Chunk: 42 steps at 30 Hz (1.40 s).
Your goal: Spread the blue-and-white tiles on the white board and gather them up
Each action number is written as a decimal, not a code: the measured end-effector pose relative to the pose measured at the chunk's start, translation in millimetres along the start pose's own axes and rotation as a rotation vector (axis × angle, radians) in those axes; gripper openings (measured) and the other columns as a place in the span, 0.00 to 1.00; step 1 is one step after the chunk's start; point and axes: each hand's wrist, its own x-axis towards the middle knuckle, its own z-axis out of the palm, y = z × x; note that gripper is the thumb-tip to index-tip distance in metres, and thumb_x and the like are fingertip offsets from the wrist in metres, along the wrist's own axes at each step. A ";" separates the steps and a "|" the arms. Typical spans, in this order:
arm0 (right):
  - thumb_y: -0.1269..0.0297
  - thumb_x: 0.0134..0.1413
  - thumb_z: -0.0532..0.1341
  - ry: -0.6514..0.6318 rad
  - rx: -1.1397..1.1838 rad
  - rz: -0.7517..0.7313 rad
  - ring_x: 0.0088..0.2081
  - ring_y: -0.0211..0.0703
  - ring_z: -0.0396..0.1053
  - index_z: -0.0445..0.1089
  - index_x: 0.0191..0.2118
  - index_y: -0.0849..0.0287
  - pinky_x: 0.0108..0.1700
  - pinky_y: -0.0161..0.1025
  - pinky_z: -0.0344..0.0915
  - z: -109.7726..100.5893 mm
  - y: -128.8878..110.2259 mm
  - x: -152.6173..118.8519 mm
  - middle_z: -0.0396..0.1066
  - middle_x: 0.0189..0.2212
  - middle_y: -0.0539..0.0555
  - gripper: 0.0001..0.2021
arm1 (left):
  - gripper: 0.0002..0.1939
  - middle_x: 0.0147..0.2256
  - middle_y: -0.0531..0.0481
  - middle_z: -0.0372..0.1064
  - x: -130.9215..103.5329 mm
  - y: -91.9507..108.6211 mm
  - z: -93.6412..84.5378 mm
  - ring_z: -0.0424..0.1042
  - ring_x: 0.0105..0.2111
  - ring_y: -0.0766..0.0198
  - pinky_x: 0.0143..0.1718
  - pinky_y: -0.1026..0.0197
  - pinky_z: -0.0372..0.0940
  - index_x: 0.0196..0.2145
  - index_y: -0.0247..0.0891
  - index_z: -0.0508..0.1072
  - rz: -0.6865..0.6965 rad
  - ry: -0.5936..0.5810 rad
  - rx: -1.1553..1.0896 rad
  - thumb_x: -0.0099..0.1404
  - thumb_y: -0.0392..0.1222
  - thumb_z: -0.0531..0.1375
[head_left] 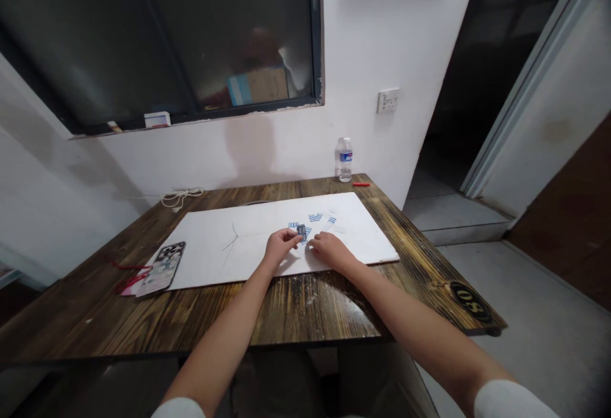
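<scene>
My left hand (280, 247) pinches a small dark, patterned rectangular piece (301, 231) between thumb and fingers, above the white board (210, 233). Close to its right, my right hand (329, 249) rests low over the board with its fingers bent together; what they hold, if anything, is too small to make out. Several small blue-and-white pieces (316, 217) lie on the board just beyond the hands, and one more (331, 220) lies to their right. Thin dark lines (232, 238) show on the board's left half.
The board lies on a dark wooden table (200, 313). A phone (165, 266) with red cord (133, 278) overlaps its left edge. At the back stand a plastic bottle (344, 162), a red pen (361, 184) beside it, and a coiled white cable (182, 197) at the left.
</scene>
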 end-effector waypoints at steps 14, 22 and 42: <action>0.63 0.59 0.57 0.044 -0.041 0.108 0.41 0.49 0.64 0.76 0.37 0.62 0.41 0.41 0.59 1.8 -0.7 -2.4 0.70 0.39 0.61 0.11 | 0.19 0.21 0.52 0.70 0.8 -0.3 0.5 0.68 0.20 0.66 0.25 0.63 0.64 0.24 0.36 0.73 0.002 0.013 -0.010 0.42 0.53 0.70; 0.69 0.60 0.53 0.006 -0.087 0.071 0.42 0.51 0.64 0.75 0.37 0.63 0.40 0.41 0.58 4.1 1.5 0.2 0.70 0.39 0.64 0.12 | 0.19 0.22 0.51 0.71 0.8 -1.0 0.1 0.68 0.21 0.65 0.25 0.63 0.63 0.24 0.36 0.73 0.004 0.009 0.002 0.42 0.53 0.70; 0.69 0.63 0.52 0.058 -0.087 0.074 0.43 0.50 0.62 0.71 0.41 0.64 0.42 0.41 0.59 10.6 2.3 2.2 0.68 0.40 0.63 0.11 | 0.17 0.21 0.52 0.70 0.8 -1.8 1.0 0.67 0.20 0.66 0.25 0.64 0.63 0.24 0.36 0.73 0.013 0.012 -0.005 0.43 0.52 0.70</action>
